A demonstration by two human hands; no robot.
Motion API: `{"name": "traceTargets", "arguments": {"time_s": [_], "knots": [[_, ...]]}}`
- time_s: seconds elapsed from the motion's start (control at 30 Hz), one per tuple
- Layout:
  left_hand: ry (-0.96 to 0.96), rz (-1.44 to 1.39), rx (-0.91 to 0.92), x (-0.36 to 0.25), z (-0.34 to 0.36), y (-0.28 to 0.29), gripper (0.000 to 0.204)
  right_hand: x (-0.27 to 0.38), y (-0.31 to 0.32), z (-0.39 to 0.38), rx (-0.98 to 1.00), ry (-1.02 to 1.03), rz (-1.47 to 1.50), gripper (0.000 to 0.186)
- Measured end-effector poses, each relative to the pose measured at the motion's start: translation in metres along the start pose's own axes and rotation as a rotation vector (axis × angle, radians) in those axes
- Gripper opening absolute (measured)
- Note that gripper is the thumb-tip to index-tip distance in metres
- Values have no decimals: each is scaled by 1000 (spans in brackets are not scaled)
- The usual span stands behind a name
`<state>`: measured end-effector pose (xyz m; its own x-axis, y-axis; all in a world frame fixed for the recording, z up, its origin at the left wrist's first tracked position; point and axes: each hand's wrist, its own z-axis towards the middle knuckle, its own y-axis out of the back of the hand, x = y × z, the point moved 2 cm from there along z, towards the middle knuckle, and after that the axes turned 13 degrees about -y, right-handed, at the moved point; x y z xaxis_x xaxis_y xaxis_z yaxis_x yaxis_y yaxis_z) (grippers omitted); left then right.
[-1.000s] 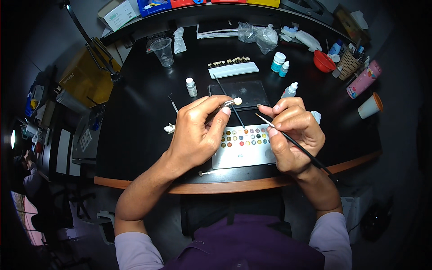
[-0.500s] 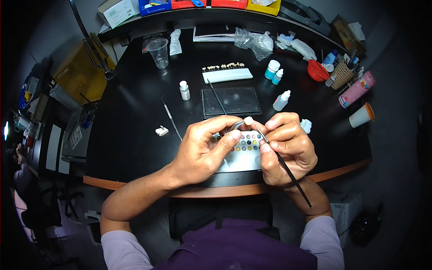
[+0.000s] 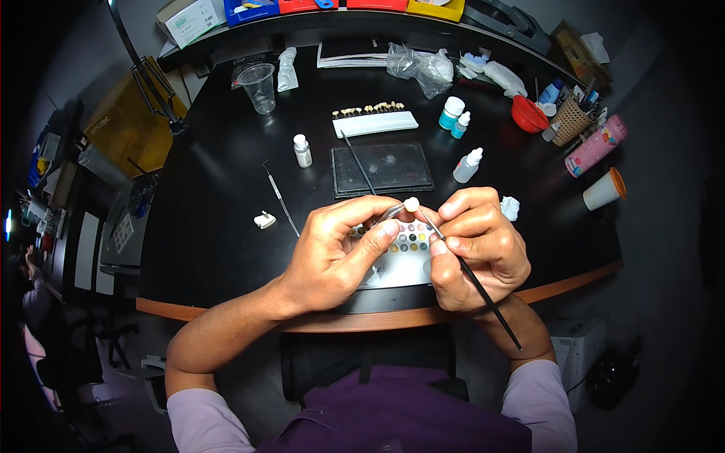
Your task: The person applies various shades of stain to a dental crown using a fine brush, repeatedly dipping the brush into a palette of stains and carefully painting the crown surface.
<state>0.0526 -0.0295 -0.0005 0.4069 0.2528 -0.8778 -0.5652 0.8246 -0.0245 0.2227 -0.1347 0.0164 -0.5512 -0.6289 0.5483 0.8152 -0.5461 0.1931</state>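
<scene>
My left hand is closed on a metal holder, perhaps tweezers, mostly hidden by my fingers. A small cream-white dental crown sits at the holder's tip. In my right hand a thin black-handled brush is pinched like a pen, its tip close to the crown; contact cannot be made out. Below both hands lies a white palette with several coloured paint wells, partly covered by my fingers.
Behind the hands lies a dark slab with another brush across it. Around it are a tooth shade guide, small bottles, a dropper bottle, a dental probe, a tooth model and a paper cup.
The whole view has shifted slightly, moving the bench items a little left in the picture. Both hands keep their grips, with the brush tip still close to the crown.
</scene>
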Motion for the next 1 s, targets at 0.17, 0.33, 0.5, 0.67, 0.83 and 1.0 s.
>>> {"name": "traceTargets", "arguments": {"time_s": [0.17,0.33,0.5,0.67,0.83,1.0], "knots": [[7,5,-1,-2,0,0,27,-2,1,-1,3,2,-18,20],[-20,20,4,-1,1,0,27,-3,1,-2,-1,0,-1,20],[-29,22,4,-1,1,-1,27,-2,1,-2,-15,-4,-2,19],[-62,39,1,1,0,0,27,-5,1,-3,-13,-18,3,19],[-90,39,9,4,1,1,26,-6,0,-4,-30,-4,37,18],[8,30,14,-4,1,1,26,-7,0,-3,-12,-19,48,18]]}}
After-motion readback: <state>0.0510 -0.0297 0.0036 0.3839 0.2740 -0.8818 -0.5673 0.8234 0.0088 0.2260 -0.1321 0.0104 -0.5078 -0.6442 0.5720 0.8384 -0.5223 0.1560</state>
